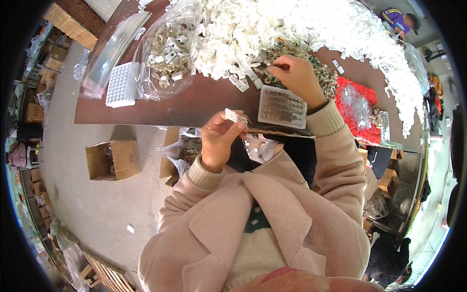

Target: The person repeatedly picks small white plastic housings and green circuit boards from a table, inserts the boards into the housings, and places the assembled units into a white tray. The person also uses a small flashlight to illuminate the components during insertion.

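Observation:
My left hand [220, 141] is raised at the table's front edge, its thumb and fingers closed on a small white plastic casing [232, 115]. Farther right, my right hand [297, 77] reaches over a heap of small wired parts [318, 73] in brown and green. Its thumb and index finger are pinched together; whether anything small sits between them I cannot make out. Just below that hand lies a clear tray [261, 103] with rows of round metallic discs. A broad heap of white casings [272, 24] spreads behind, a few loose ones near the tray.
Left on the brown table [194, 109] are a bag of assembled pieces [168, 58], a white tray with round cavities [121, 85] and clear plastic sleeves [116, 44]. A red cloth [362, 126] lies right. A cardboard box [125, 158] stands on the floor. Another person [395, 20] is at far right.

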`<state>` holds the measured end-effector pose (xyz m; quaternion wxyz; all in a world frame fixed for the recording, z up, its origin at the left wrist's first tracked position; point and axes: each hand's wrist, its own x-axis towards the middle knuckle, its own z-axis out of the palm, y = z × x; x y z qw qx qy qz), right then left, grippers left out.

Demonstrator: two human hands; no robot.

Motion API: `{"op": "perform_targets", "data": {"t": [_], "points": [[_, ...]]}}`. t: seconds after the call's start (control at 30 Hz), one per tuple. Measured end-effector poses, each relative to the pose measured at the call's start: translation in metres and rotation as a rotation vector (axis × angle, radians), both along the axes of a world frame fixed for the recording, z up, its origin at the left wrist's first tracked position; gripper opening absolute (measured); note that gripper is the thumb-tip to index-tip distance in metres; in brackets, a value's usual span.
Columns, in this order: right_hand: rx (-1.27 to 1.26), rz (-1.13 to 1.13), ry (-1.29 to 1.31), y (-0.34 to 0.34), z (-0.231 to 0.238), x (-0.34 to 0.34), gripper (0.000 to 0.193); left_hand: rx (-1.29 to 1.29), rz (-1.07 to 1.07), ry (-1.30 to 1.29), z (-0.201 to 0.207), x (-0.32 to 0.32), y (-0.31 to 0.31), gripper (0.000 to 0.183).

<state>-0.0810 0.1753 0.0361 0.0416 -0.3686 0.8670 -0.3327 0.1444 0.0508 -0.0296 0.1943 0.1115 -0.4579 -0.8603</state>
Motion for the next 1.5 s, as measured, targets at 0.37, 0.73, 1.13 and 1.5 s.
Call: {"op": "perform_targets", "data": {"t": [0.37,0.73,1.13,1.5], "points": [[-0.961,0.249,-0.771,0.059,0.005,0.088,0.012,0.233,-0.243,0.260,0.024,-0.027,0.023,0.023],[-0.565,0.127,-0.250,0.072,0.023,0.134,0.020,-0.610,-0.161,0.393,0.033,-0.012,0.017,0.034],[-0.485,0.119,0.072,0.072,0.018,0.143,0.026,-0.711,-0.133,0.385,0.035,-0.006,0.024,0.032],[-0.646,0.056,-0.142,0.066,0.014,0.148,0.023,0.061,-0.099,0.169,0.025,-0.005,0.036,0.030]]}}
